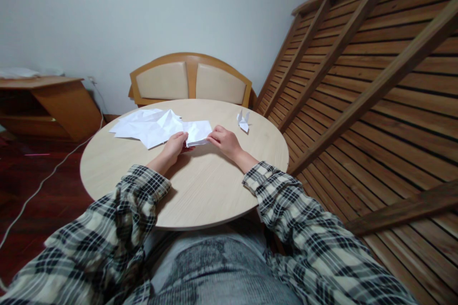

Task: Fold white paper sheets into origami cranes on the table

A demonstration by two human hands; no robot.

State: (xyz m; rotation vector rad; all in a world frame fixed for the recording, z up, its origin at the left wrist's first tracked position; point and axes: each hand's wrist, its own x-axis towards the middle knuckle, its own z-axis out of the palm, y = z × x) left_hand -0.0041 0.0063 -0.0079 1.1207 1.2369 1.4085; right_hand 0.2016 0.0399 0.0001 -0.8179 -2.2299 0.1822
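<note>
Between my hands is a folded white sheet of paper (198, 130), raised a little above the round table (211, 186). My left hand (175, 146) grips its left edge, thumb on top and fingers underneath. At the lower right corner, my right hand (224, 140) pinches the paper between thumb and fingertips. Several creased white sheets (146, 125) lie in an overlapping pile just left of the held one. A small folded paper figure with upright points (243, 121) stands on the table, to the right of my right hand.
A wooden headboard with two cream panels (162, 81) stands behind the table against the wall. Slatted wooden boards (358, 90) lean along the right side. At left are a brown desk (60, 100) and a white cable (50, 174) running across the floor.
</note>
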